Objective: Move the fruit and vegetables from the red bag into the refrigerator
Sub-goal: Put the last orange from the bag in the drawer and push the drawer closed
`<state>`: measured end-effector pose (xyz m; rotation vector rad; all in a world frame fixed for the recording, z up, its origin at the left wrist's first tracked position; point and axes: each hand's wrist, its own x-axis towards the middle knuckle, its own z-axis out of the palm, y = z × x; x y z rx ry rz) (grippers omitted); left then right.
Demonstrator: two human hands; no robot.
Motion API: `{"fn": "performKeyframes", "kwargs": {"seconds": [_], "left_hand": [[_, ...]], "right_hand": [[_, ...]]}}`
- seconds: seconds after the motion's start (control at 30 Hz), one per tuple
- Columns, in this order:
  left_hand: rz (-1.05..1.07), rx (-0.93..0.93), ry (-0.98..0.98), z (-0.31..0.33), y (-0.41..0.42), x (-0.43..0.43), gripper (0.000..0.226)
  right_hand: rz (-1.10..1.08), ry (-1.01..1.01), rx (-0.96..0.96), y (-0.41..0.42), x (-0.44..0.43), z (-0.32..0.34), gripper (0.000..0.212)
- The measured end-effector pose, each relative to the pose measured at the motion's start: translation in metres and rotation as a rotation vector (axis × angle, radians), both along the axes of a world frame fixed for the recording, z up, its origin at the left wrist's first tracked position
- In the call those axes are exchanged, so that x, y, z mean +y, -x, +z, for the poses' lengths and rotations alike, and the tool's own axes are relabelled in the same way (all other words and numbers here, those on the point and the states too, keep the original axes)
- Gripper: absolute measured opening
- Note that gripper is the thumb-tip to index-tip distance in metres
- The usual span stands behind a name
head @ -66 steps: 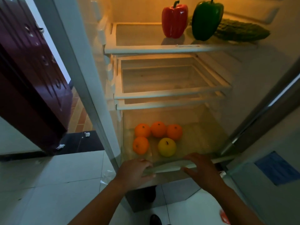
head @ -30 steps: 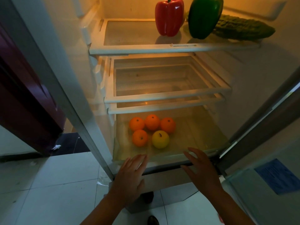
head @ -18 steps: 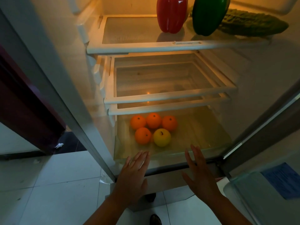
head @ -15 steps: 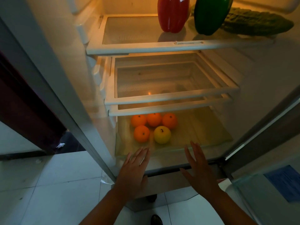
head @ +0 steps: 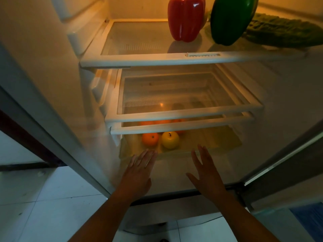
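Head view, my left hand (head: 139,172) and right hand (head: 208,173) spread flat, holding nothing, at crisper drawer (head: 183,165) front, orange (head: 150,139) beside yellow apple (head: 170,139) inside

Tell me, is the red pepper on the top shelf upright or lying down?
Upright. The red pepper stands on its narrow end on the top shelf, its broad shoulders upward, beside the green pepper.

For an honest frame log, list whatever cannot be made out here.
Head view only.
Back oranges: mostly hidden behind the shelf rims, uncountable.
Green pepper: top cut off by the upper edge.
Bitter gourd: right end cut off by the right edge.
Red bag: out of frame.
Left hand, right hand: contact with the drawer unclear.
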<state>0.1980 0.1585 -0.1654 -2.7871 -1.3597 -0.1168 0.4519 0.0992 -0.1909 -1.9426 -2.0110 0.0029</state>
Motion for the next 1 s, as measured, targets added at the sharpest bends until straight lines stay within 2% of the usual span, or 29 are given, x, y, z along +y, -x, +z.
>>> {"fn": "performKeyframes", "kwargs": {"seconds": [0.27, 0.37, 0.53, 0.67, 0.87, 1.0], "left_hand": [[0.045, -0.020, 0.024, -0.002, -0.007, 0.009, 0.106], [0.072, -0.035, 0.097, 0.003, -0.010, 0.019, 0.108], [0.074, -0.079, 0.176, 0.009, -0.019, 0.020, 0.096], [0.122, -0.082, 0.199, 0.015, -0.017, 0.013, 0.092], [0.155, 0.002, 0.217, 0.021, -0.004, -0.013, 0.085], [0.130, -0.071, 0.268, 0.030, 0.012, -0.047, 0.079]], "right_hand": [[0.003, 0.066, -0.045, -0.004, 0.013, 0.000, 0.081], [-0.002, 0.060, -0.059, -0.004, 0.024, 0.008, 0.083], [-0.014, 0.106, -0.056, -0.005, 0.025, 0.008, 0.095], [0.003, 0.162, 0.062, -0.006, 0.025, 0.018, 0.089], [-0.061, 0.078, 0.305, 0.003, 0.001, 0.041, 0.078], [-0.042, 0.141, 0.368, 0.013, -0.035, 0.053, 0.071]]}}
